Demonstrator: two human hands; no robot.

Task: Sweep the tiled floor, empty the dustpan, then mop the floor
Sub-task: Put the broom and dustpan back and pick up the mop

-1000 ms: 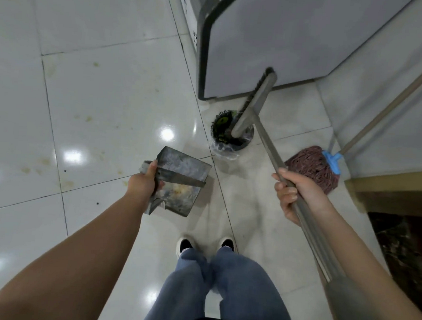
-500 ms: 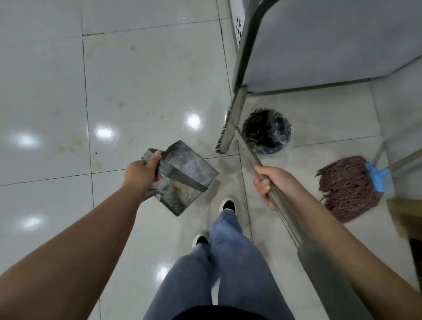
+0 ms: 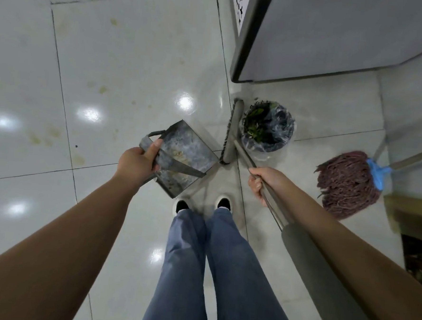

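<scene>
My left hand grips the handle of a grey metal dustpan, held above the floor with pale debris inside. My right hand grips the metal shaft of the broom, whose grey head stands on the tiles just left of a small bin lined with a clear bag and holding green scraps. A reddish-brown string mop with a blue collar lies on the floor at the right, its handle leaning against the wall.
A grey cabinet or appliance stands at the top right. Glossy white floor tiles carry yellowish stains at left. My feet stand just below the dustpan. A wooden edge sits at the far right.
The view has shifted, so the bin and cabinet now sit further down and right. The dustpan is raised a little toward the bin. The broom head stays beside the bin.
</scene>
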